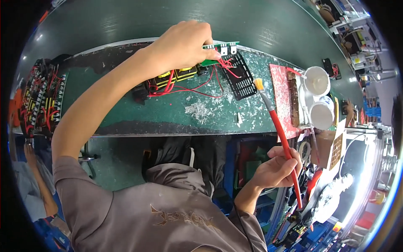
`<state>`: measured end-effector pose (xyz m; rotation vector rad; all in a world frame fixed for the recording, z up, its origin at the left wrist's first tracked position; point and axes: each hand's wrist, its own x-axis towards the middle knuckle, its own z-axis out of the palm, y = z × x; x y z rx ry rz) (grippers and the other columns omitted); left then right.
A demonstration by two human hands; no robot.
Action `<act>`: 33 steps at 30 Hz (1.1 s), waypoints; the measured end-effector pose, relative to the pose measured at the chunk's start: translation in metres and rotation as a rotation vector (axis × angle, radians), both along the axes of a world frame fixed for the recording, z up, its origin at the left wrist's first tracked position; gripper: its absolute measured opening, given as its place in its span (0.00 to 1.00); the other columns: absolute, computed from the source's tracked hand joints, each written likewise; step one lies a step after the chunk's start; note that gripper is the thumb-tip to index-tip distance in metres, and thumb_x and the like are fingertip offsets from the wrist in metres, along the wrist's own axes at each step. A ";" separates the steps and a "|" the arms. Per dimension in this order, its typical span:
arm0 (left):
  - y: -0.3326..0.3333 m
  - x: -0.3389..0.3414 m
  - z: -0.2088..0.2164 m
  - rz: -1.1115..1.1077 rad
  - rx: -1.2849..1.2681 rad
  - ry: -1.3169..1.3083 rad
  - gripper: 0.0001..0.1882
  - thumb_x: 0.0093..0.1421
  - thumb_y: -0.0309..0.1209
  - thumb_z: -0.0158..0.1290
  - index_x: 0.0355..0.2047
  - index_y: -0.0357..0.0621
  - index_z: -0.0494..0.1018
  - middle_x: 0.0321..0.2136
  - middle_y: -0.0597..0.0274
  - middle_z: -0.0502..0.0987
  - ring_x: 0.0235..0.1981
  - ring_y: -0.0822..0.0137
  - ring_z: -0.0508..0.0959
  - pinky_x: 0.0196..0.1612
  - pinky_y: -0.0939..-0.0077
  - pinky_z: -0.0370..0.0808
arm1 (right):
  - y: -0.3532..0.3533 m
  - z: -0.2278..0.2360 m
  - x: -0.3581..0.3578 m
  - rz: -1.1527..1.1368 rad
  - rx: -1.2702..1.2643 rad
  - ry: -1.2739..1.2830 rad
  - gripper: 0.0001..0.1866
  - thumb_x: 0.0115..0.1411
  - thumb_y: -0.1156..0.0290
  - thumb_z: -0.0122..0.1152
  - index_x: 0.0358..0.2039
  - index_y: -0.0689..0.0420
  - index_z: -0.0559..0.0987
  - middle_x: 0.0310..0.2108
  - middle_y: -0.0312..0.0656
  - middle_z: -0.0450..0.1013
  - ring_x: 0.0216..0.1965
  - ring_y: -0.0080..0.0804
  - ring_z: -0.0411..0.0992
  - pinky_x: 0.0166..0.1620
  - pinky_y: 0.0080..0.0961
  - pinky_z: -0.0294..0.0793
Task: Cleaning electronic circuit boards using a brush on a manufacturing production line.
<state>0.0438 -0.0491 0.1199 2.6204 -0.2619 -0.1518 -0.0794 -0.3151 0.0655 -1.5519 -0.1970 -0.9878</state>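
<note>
My left hand (pixel 187 45) reaches across the green bench and grips a green circuit board (pixel 210 62) by its edge, fingers closed. Red wires (pixel 226 64) run from the board. White-tabbed components (pixel 228 49) stand along its far side. Partly under the board lies a black slotted plate (pixel 241 80). Yellow-and-black transformers (pixel 174 77) with thick red leads sit beneath my left wrist. My right hand (pixel 279 168) is closed round the red handle of a paintbrush (pixel 282 135). The brush's pale bristles point up toward the slotted plate, apart from it.
At the right stand two white tubs (pixel 317 82), beside a red white-smeared board (pixel 282 98) and a brown block (pixel 293 101). Wired circuit assemblies (pixel 40 96) are stacked at the far left. White flakes (pixel 197 110) lie on the bench. Another person's arm (pixel 40 180) shows at the left.
</note>
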 end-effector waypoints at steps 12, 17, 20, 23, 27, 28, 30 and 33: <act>0.059 -0.048 -0.024 0.021 -0.423 -0.323 0.19 0.65 0.40 0.46 0.40 0.33 0.75 0.31 0.51 0.80 0.33 0.63 0.79 0.39 0.72 0.72 | 0.021 0.007 -0.009 0.309 -0.210 0.093 0.18 0.65 0.60 0.47 0.38 0.66 0.72 0.16 0.47 0.69 0.16 0.30 0.67 0.22 0.21 0.65; 0.070 -0.069 -0.041 0.286 -0.601 -0.340 0.18 0.66 0.37 0.45 0.38 0.32 0.76 0.32 0.57 0.80 0.37 0.71 0.78 0.42 0.79 0.72 | 0.061 0.018 0.007 0.600 -0.399 -0.020 0.15 0.63 0.67 0.52 0.39 0.69 0.72 0.21 0.51 0.73 0.20 0.34 0.72 0.26 0.24 0.71; 0.072 -0.068 -0.049 0.262 -0.687 -0.339 0.17 0.66 0.35 0.44 0.37 0.31 0.76 0.32 0.58 0.79 0.37 0.72 0.77 0.42 0.79 0.71 | 0.078 0.018 0.010 0.586 -0.431 -0.067 0.14 0.62 0.68 0.53 0.37 0.70 0.73 0.21 0.51 0.73 0.19 0.35 0.73 0.25 0.25 0.72; 0.072 -0.068 -0.049 0.284 -0.769 -0.234 0.16 0.66 0.33 0.44 0.37 0.30 0.75 0.33 0.58 0.79 0.37 0.71 0.78 0.43 0.79 0.71 | 0.086 0.014 0.010 0.593 -0.427 -0.062 0.14 0.61 0.69 0.54 0.36 0.70 0.73 0.20 0.51 0.73 0.19 0.36 0.73 0.25 0.25 0.72; 0.073 -0.068 -0.055 0.278 -0.732 -0.332 0.15 0.65 0.36 0.46 0.37 0.36 0.77 0.29 0.60 0.80 0.33 0.75 0.78 0.29 0.82 0.71 | 0.089 0.015 0.009 0.592 -0.486 -0.041 0.14 0.62 0.68 0.53 0.36 0.70 0.73 0.20 0.51 0.73 0.18 0.36 0.73 0.25 0.25 0.73; 0.071 -0.069 -0.052 0.278 -0.736 -0.325 0.15 0.65 0.36 0.46 0.37 0.36 0.77 0.29 0.60 0.80 0.33 0.75 0.78 0.29 0.82 0.71 | 0.088 0.016 0.008 0.564 -0.473 -0.050 0.15 0.62 0.67 0.53 0.36 0.70 0.73 0.20 0.51 0.73 0.18 0.36 0.73 0.25 0.25 0.73; 0.067 -0.072 -0.045 0.357 -0.757 -0.269 0.15 0.65 0.35 0.47 0.37 0.36 0.77 0.29 0.61 0.80 0.32 0.75 0.78 0.26 0.84 0.69 | 0.081 0.018 0.005 0.526 -0.497 -0.079 0.16 0.64 0.65 0.51 0.36 0.69 0.73 0.19 0.50 0.73 0.19 0.36 0.73 0.25 0.25 0.73; 0.072 -0.069 -0.052 0.279 -0.726 -0.315 0.15 0.65 0.33 0.45 0.38 0.32 0.76 0.31 0.58 0.79 0.36 0.70 0.78 0.43 0.79 0.72 | 0.077 0.018 0.005 0.434 -0.526 -0.087 0.16 0.64 0.64 0.51 0.36 0.69 0.73 0.19 0.49 0.74 0.20 0.35 0.73 0.25 0.25 0.73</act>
